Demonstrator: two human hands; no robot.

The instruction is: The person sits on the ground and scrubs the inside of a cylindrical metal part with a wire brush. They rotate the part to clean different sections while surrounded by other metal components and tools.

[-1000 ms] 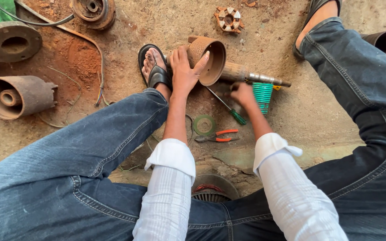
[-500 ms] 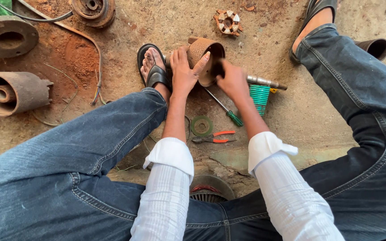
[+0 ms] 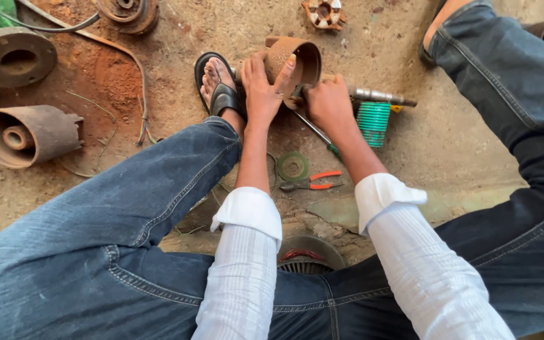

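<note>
1. The left hand grips the rusty cylindrical housing on the far ground, beside the sandalled foot.
2. The right hand is closed at the housing's base, perhaps on the shaft; its hold is hidden.
3. The step looks like separating them, which calls for a steady brace.
4. Nearby: one screwdriver, one pair of pliers, one green ring.

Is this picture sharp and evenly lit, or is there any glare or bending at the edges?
Head view: soft, even daylight, no glare; the left hand and rusty cup look sharp; faint shadows sit under the legs; the jeans bulge at the edges, stretched by the wide lens.
</note>
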